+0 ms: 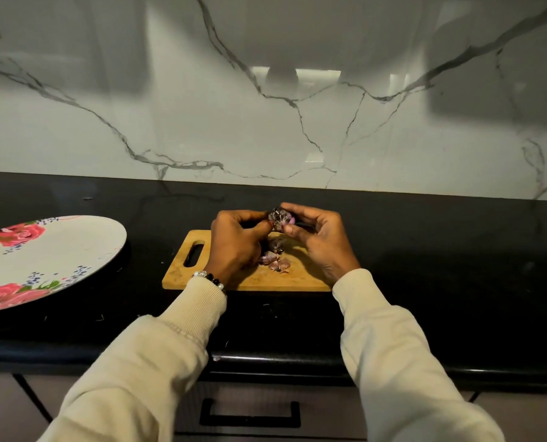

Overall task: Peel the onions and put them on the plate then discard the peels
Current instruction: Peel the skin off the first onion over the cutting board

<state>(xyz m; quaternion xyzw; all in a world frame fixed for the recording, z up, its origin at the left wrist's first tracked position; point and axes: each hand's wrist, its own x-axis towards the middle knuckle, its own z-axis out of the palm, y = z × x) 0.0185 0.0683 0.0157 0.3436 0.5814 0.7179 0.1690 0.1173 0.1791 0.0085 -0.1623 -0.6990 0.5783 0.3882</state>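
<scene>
Onion [280,218], papery-skinned, held by both hands.

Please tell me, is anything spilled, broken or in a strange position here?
Nothing looks damaged. Loose onion peels lie on the cutting board under the hands, which is normal for peeling. A few tiny scraps are scattered on the black counter. The floral plate holds no onion yet.

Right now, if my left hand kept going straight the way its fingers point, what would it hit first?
The onion. Your left hand already pinches it, fingers pointing right, and your right hand grips the far side just beyond.
</scene>
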